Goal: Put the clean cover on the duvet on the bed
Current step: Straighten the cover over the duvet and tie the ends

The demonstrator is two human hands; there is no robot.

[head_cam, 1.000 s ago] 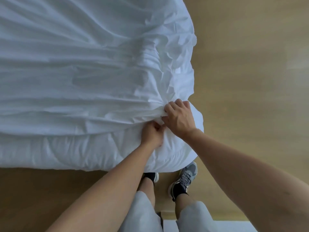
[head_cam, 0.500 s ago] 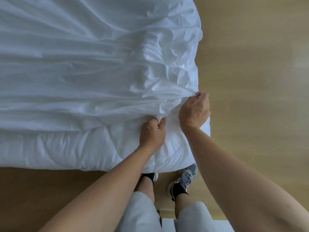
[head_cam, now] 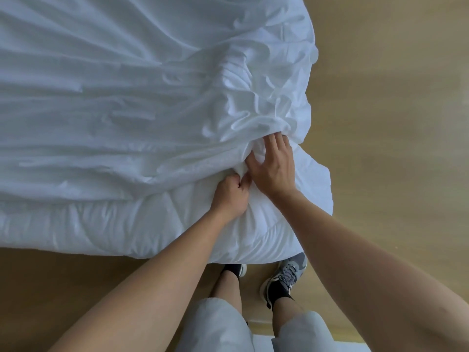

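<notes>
Head view: we see the wrinkled white cover (head_cam: 152, 97) bunched short of the quilted duvet's (head_cam: 101, 224) near edge. At the duvet's right corner the left hand (head_cam: 229, 196) pinches the cover's hem. The right hand (head_cam: 272, 168) lies spread, fingertips hidden under a fold. Wooden floor (head_cam: 380, 123) borders the duvet's near and right sides.

cover (head_cam: 127, 97) and duvet (head_cam: 114, 224) cut off left, left shoe (head_cam: 243, 270) mostly under duvet, left hand (head_cam: 229, 196) curled, tips hidden

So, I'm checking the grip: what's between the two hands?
A bunched fold of the white cover, pinched by the left hand; the right hand lies open beside it. Seen in the head view.
</notes>
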